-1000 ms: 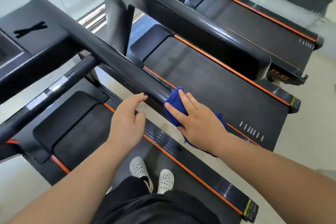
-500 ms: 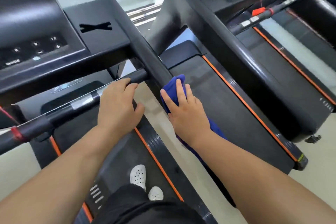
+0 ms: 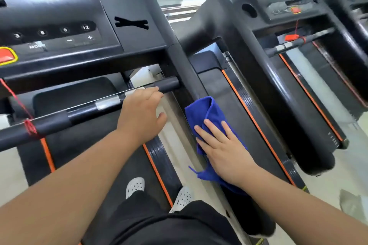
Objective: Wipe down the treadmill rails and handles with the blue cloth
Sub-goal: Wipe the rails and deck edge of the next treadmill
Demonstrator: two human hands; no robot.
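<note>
I stand on a black treadmill. Its right side rail (image 3: 185,69) runs from the console down toward me. My right hand (image 3: 223,149) lies flat on the blue cloth (image 3: 205,113), pressing it onto that rail; the cloth drapes over the rail and hangs beneath my wrist. My left hand (image 3: 141,113) rests on the right end of the horizontal front handle bar (image 3: 83,109), fingers curled loosely over it. The bar has silver sensor pads and a red cord tied near its left end.
The console (image 3: 59,34) with numbered buttons and a red stop button (image 3: 6,55) sits at upper left. A second treadmill (image 3: 278,77) stands close on the right, its handrail beside mine. My white shoes (image 3: 135,185) are on the belt below.
My head has tilted up, so the console now fills the upper left. My right hand with the cloth sits lower down the rail than before. My left hand stays on the front bar.
</note>
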